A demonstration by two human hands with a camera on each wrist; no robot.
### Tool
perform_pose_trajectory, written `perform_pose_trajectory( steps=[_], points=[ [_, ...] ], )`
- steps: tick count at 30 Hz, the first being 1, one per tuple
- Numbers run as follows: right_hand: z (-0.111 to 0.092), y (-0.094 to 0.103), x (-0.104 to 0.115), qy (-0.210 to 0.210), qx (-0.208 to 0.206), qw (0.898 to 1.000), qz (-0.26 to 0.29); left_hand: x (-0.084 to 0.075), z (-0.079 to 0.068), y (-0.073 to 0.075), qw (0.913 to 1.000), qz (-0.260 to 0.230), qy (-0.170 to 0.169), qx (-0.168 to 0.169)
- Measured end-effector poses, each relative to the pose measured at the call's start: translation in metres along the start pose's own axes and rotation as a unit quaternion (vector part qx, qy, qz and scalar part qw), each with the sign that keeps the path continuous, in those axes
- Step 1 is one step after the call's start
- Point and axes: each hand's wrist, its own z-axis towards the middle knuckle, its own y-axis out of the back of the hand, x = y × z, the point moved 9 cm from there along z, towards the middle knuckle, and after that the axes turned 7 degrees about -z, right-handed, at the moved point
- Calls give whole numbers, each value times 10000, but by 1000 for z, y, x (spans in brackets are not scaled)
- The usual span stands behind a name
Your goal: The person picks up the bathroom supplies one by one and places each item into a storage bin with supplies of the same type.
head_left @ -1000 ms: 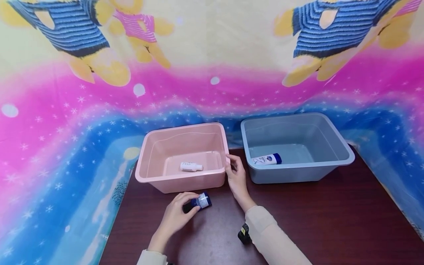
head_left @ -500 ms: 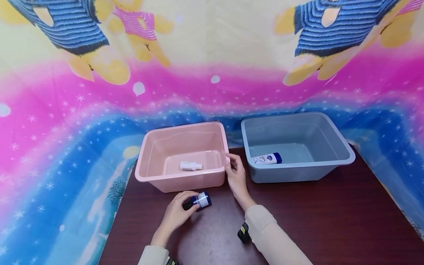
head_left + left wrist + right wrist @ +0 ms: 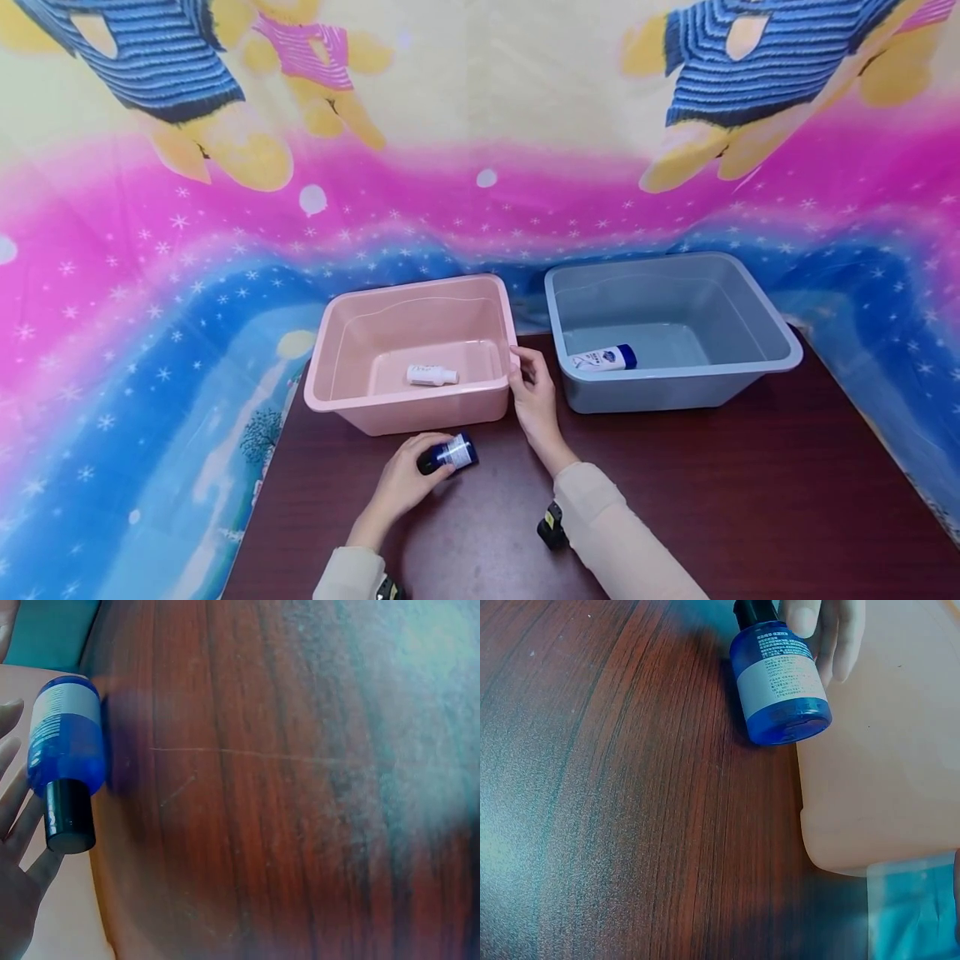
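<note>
In the head view my left hand holds a small dark-blue bottle with a pale label, thumb on the near side and fingers over the far side. It lies on its side just in front of the pink basin. Its black cap shows in the left wrist view, and its base faces the right wrist camera. My right hand grips the pink basin's right rim near the front corner. Inside that basin lies a small white bottle.
A grey-blue basin stands to the right of the pink one, holding a white bottle with a blue cap. Both basins stand along the far side of the dark wooden table. A printed cloth hangs behind.
My left hand and wrist have shifted slightly right, and the blue bottle has turned a little, with more of its dark cap end showing. My right hand has stayed at the pink basin's rim.
</note>
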Motion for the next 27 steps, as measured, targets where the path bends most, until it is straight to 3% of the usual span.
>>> perform_pose_trajectory(
  steps=[12, 19, 27],
  points=[
    [0, 1, 3, -91, 79, 9999, 46, 11, 8, -5, 9993, -268, 241, 12],
    [-7, 2, 34, -100, 147, 9998, -12, 15, 10, -11, 9996, -195, 189, 125],
    [-8, 3, 40, -30, 83, 10000, 0, 17, 11, -16, 9992, -189, 261, 218]
  ],
)
